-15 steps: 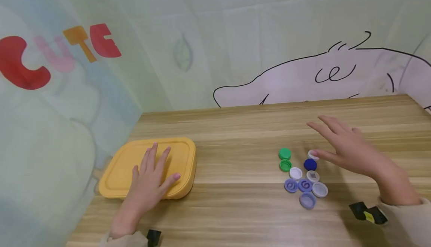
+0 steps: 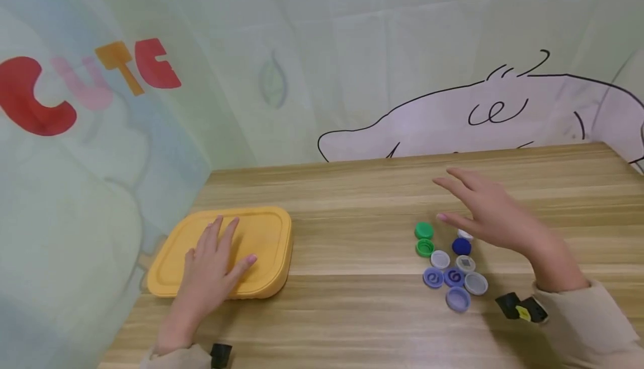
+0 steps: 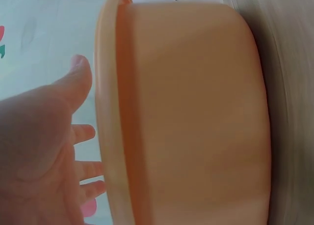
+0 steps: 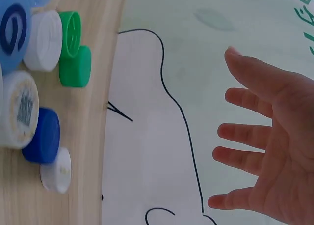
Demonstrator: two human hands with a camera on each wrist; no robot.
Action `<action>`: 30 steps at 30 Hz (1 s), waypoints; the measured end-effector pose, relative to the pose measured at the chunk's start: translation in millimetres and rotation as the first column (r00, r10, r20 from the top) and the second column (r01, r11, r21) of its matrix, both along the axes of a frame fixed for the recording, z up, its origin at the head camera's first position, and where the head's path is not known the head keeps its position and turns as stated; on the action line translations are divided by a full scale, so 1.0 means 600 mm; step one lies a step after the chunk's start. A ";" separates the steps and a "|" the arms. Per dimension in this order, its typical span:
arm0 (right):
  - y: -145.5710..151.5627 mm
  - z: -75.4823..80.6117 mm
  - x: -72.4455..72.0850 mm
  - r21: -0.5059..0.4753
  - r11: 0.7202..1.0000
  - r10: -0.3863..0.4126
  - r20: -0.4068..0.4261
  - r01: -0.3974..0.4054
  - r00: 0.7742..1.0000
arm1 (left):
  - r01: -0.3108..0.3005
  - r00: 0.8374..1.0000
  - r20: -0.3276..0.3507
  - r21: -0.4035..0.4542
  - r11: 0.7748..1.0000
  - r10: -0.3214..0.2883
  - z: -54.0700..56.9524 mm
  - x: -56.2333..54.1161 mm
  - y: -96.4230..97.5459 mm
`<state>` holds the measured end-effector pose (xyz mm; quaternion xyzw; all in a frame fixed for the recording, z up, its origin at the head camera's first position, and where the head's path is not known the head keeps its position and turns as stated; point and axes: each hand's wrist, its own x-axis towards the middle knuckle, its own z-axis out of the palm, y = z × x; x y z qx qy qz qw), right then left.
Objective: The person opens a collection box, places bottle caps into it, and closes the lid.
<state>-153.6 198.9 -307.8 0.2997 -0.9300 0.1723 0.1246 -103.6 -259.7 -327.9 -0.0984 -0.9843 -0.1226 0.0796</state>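
Observation:
A yellow lidded box stands on the left of the table. Over its lid my left hand is spread, the fingers reaching across the top; the left wrist view shows the fingertips close along the lid's rim. Out to the right, my right hand hovers above the table with fingers spread and nothing in them. Below and left of it lies a cluster of bottle caps: green caps, a dark blue cap, white caps and light blue caps. The hand partly covers one white cap.
The wooden table meets a printed cloth backdrop behind and at the left. Black straps sit at the sleeve cuffs. A stretch of table lies between the box and the caps.
My right hand has moved left over the back of the cap cluster. My left hand has shifted slightly left over the lid. The caps and box stay in place.

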 end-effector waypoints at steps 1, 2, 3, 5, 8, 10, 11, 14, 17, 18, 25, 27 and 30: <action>-0.006 -0.001 -0.002 -0.002 1.000 0.000 0.006 0.000 1.000 | -0.007 1.000 0.000 0.004 1.000 0.007 0.000 0.000 -0.003; -0.012 -0.002 -0.003 -0.007 1.000 -0.002 0.017 0.002 1.000 | -0.015 1.000 -0.001 0.010 1.000 0.015 -0.001 0.000 -0.007; -0.019 -0.003 -0.005 -0.018 1.000 0.000 0.025 0.001 1.000 | -0.021 1.000 -0.005 0.011 1.000 0.021 -0.001 0.000 -0.010; -0.032 -0.008 -0.009 -0.037 0.999 0.002 0.041 0.000 0.999 | -0.033 0.999 -0.015 0.016 0.999 0.034 -0.003 0.000 -0.017; -0.051 -0.013 -0.013 -0.073 0.997 0.007 0.078 -0.001 0.997 | -0.042 0.998 -0.055 0.021 0.999 0.043 -0.005 0.001 -0.026; -0.063 -0.017 -0.016 -0.085 0.996 0.009 0.093 -0.001 0.996 | -0.041 0.994 -0.099 0.028 0.999 0.043 -0.007 0.001 -0.030; -0.069 -0.018 -0.017 -0.090 0.996 0.011 0.099 -0.002 0.995 | -0.040 0.992 -0.120 0.031 0.999 0.044 -0.007 0.001 -0.033; -0.088 -0.023 -0.021 -0.102 0.995 0.019 0.107 -0.008 0.994 | -0.047 0.984 -0.170 0.038 0.998 0.053 -0.008 0.002 -0.040; -0.106 -0.028 -0.025 -0.114 0.993 0.032 0.091 -0.021 0.995 | -0.072 0.983 -0.167 0.040 0.997 0.077 -0.009 0.001 -0.049; -0.112 -0.029 -0.026 -0.121 0.992 0.034 0.084 -0.024 0.996 | -0.078 0.983 -0.164 0.042 0.996 0.084 -0.010 0.001 -0.051; -0.150 -0.043 -0.030 -0.180 0.983 0.057 0.087 -0.040 0.995 | -0.103 0.978 -0.176 0.071 0.992 0.114 -0.019 -0.002 -0.066; -0.159 -0.047 -0.029 -0.197 0.980 0.055 0.104 -0.033 0.993 | -0.110 0.976 -0.181 0.080 0.991 0.123 -0.021 -0.002 -0.070; -0.172 -0.055 -0.029 -0.228 0.974 0.039 0.117 -0.011 0.992 | -0.109 0.975 -0.182 0.088 0.990 0.123 -0.021 -0.004 -0.077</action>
